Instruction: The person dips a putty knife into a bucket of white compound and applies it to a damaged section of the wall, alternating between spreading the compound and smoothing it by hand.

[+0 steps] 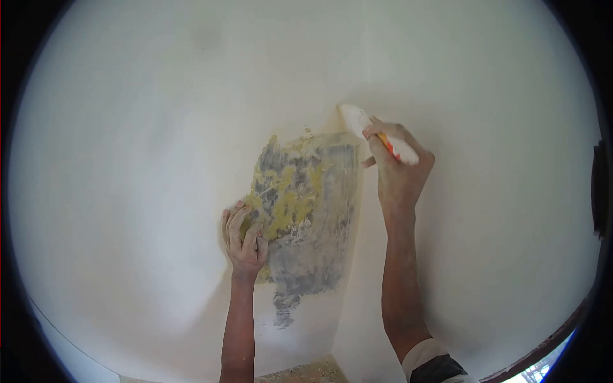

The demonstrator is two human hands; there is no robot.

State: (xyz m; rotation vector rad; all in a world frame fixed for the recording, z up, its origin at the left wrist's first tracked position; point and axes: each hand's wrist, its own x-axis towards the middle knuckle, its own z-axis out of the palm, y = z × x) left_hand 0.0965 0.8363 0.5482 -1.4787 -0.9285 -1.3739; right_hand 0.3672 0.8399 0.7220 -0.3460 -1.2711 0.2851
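On the wall is a rough patch [306, 210] of grey and mustard yellow, where the white surface is gone. My left hand [244, 241] rests at its left edge, fingers bent and a little apart against the wall. Above the patch's upper right corner, my right hand [402, 169] is closed round a scraper with a whitish, broad end [354, 120] and orange-red marks on its handle [388, 147]. The scraper's broad end points up and left, right at the white wall near the corner line. The palm hides part of the handle.
White walls [140, 140] meet at an inside corner just right of the patch. Below, a speckled, dusty surface [300, 371] shows between my arms. A dark object [599, 190] is at the far right, and a dark-framed opening [546, 367] lets in light at lower right.
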